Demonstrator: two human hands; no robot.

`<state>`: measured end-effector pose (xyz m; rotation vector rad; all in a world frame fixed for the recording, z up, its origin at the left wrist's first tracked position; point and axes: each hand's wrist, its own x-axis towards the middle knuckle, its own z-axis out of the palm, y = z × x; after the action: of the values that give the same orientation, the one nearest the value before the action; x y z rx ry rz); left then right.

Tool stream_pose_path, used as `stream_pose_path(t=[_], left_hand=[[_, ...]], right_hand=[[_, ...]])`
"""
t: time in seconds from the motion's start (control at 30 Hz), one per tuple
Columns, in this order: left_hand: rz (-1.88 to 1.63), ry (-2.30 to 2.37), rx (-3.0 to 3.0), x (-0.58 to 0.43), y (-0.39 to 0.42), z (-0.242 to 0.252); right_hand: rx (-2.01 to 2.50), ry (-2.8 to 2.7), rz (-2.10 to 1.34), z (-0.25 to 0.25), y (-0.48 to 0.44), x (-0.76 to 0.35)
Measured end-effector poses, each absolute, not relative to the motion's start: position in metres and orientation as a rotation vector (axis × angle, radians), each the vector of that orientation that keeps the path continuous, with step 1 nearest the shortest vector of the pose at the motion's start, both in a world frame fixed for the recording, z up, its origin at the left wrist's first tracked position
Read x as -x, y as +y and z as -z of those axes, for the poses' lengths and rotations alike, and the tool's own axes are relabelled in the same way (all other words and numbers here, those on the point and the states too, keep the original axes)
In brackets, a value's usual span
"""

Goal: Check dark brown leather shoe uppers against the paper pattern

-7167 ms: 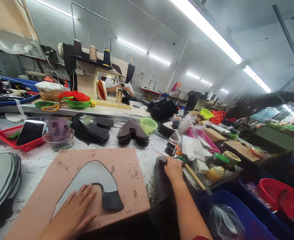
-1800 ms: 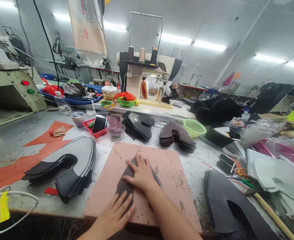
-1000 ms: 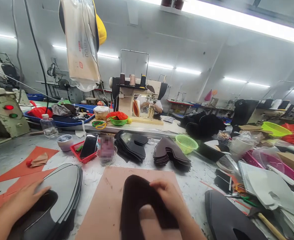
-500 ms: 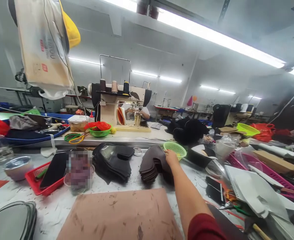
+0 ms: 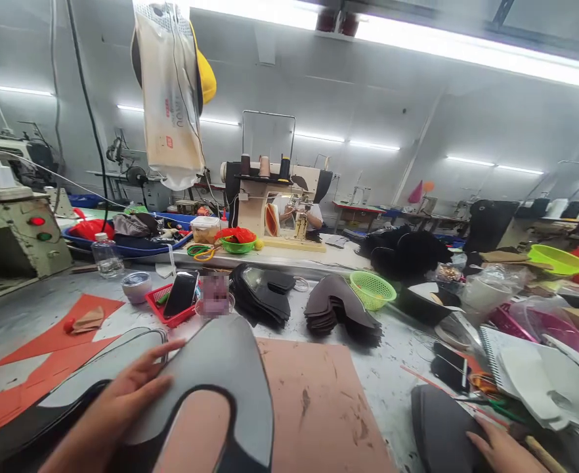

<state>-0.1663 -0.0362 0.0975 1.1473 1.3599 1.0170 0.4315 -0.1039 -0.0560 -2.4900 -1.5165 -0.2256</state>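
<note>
U-shaped light-grey panel [image 5: 220, 358], black-edged with black ends, is over the pink board [image 5: 319, 397], left side pinched in half-closed left hand [image 5: 125, 401]; right hand [image 5: 501, 448] touches dark panel stack [image 5: 440, 420], grip unclear.

Noted left forearm [image 5: 70, 443] bare, slanting upward from bottom left edge. Logged left hand [image 5: 132, 389] at lower left, thumb and index extended apart, both pointing right and slightly upward; could not make out firmness of grip. Recorded right hand [image 5: 503, 450] at lower right, cut off by bottom edge, digits reaching toward upper left. Found both hands well apart.
</note>
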Motion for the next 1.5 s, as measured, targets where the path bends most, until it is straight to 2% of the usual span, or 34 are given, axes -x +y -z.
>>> stream_pose_path(t=[0.1, 0.2, 0.27, 0.37, 0.47, 0.53, 0.63, 0.7, 0.77, 0.87, 1.0, 1.07, 1.2, 1.3, 1.5], left_hand=[[-0.828, 1.229, -1.301, 0.123, -0.027, -0.064], [-0.641, 1.495, -1.895, 0.09, -0.032, -0.031], [-0.379, 1.454, -2.252, 0.08, -0.042, -0.017], [-0.087, 1.314, -2.445, 0.076, -0.058, -0.01], [-0.008, 1.342, -2.455, 0.073, -0.067, -0.015], [-0.013, 1.354, -2.413, 0.069, -0.069, -0.022], [-0.212, 1.267, -2.269, 0.061, -0.068, -0.034], [-0.4, 1.06, -2.073, 0.058, -0.066, -0.046], [-0.539, 0.806, -1.779, 0.057, -0.063, -0.06], [-0.674, 0.671, -1.339, 0.06, -0.056, -0.079], [-0.73, 0.956, -1.128, 0.063, -0.043, -0.077], [-0.682, 1.183, -1.24, 0.065, -0.034, -0.062], [-0.578, 1.497, -1.743, 0.069, -0.02, -0.029], [-0.491, 1.523, -2.0, 0.072, -0.018, -0.018], [-0.392, 1.586, -2.108, 0.071, -0.02, -0.02]], right_hand=[[2.514, -1.565, 0.474, 0.052, -0.121, -0.4], [2.506, -1.534, 0.798, 0.024, -0.129, -0.359], [2.546, -1.534, 0.826, -0.002, -0.131, -0.336], [2.707, -1.61, 0.523, -0.041, -0.129, -0.303], [2.65, -1.792, 0.148, -0.073, -0.127, -0.263], [2.385, -1.985, -0.076, -0.093, -0.13, -0.232], [1.699, -2.216, -0.414, -0.121, -0.135, -0.191], [1.286, -2.225, -0.536, -0.135, -0.132, -0.172], [1.075, -2.1, -0.592, -0.141, -0.119, -0.161], [1.063, -1.852, -0.712, -0.131, -0.086, -0.153], [1.311, -1.664, -1.04, -0.083, -0.046, -0.14], [1.431, -1.615, -1.078, -0.056, -0.037, -0.133], [1.51, -1.703, -0.896, -0.019, -0.035, -0.122], [1.515, -1.785, -0.81, -0.01, -0.036, -0.12], [1.549, -1.84, -0.759, -0.011, -0.036, -0.122]])
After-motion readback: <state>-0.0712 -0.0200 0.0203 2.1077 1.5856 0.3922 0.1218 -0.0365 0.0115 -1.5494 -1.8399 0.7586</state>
